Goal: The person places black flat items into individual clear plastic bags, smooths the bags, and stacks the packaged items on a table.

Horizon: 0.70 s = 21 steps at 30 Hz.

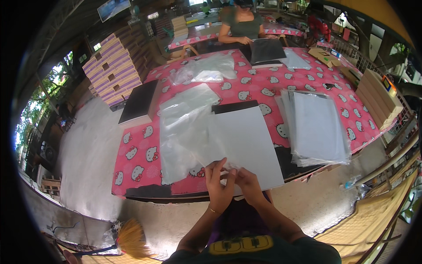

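Near the table's front edge, my left hand and my right hand are close together. Both have their fingers pinched on the edge of a clear plastic bag. The bag stretches away over a white sheet, or a stack of them, which lies partly on a black board. To the left, a spread of loose clear plastic bags overlaps the held one, so the boundary between them is hard to make out. Right of the white sheet is a pile of white sheets in clear plastic.
A pink patterned cloth covers the table. Black-topped stack at left, more plastic bags farther back, cartons at right. Across the table a person handles a black sheet. A broom lies lower left.
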Tool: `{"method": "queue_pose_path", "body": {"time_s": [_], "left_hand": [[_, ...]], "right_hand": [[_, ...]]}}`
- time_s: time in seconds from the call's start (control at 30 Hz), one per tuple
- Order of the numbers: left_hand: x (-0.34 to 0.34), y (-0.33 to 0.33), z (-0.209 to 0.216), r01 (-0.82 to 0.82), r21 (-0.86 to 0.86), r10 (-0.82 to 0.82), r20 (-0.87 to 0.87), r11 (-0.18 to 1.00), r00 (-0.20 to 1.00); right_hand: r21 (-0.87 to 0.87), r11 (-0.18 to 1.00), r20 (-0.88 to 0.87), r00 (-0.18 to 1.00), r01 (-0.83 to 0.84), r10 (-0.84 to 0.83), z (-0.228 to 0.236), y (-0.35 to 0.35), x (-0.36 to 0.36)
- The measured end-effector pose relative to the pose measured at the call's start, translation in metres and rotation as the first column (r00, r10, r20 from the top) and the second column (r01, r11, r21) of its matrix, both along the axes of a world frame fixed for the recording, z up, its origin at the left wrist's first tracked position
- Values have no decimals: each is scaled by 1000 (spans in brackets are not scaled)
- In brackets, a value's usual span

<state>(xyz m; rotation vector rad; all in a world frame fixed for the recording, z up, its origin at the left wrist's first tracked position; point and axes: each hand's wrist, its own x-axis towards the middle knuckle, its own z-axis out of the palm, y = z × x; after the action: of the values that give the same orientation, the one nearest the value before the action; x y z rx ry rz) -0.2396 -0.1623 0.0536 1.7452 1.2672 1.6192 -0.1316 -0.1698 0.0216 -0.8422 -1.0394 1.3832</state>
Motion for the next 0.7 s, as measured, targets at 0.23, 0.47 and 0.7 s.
{"method": "queue_pose_path", "body": {"time_s": [0.23,0.47,0.7], "left_hand": [[-14,11,-20,114,-171,-122,-37,979,992],[-39,31,-19,-245,-10,245,12,969,969],[-30,9,-15,61,230,30,-374,971,927]], "right_hand": [[-16,986,-204,965,164,-164,-10,3,11],[200,979,-561,824,46,76,-18,-5,42],[-46,984,-526,842,-171,121,11,-12,43]]}}
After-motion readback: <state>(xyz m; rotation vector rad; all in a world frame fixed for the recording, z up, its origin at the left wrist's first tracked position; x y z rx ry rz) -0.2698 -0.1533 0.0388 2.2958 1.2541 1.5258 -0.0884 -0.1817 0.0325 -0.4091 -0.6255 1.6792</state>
